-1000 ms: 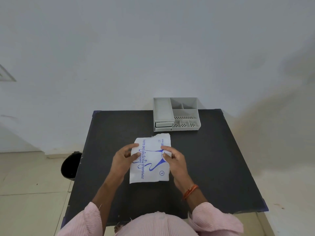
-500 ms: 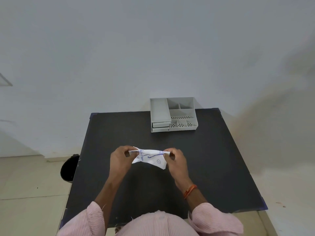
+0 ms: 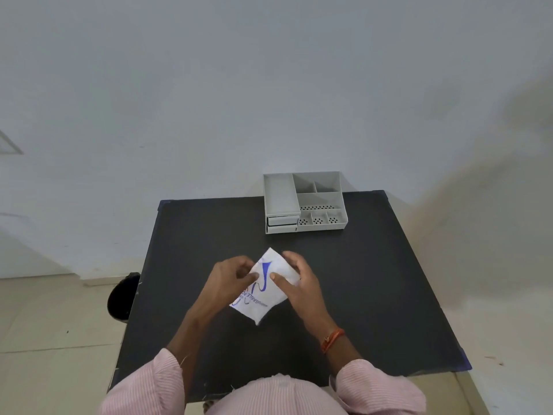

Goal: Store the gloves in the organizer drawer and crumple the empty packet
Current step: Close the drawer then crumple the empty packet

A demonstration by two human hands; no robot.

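Observation:
A white glove packet [image 3: 261, 298] with blue print is held above the middle of the black table [image 3: 374, 295], tilted so one corner points away from me. My left hand [image 3: 227, 280] grips its left edge, thumb on top. My right hand [image 3: 296, 283] grips its right side, thumb pressed on the printed face. The grey organizer [image 3: 305, 202] stands at the table's far edge, with a small drawer [image 3: 282, 220] shut at its front left. No loose gloves are visible.
A black bin [image 3: 122, 298] stands on the tiled floor just left of the table. A white wall rises directly behind the table and organizer. Pink striped sleeves cover my forearms near the table's front edge.
The packet lay flat on the table a second ago; both hands lifted it, folded it edge-on, and have now turned it so it sits diagonally between them.

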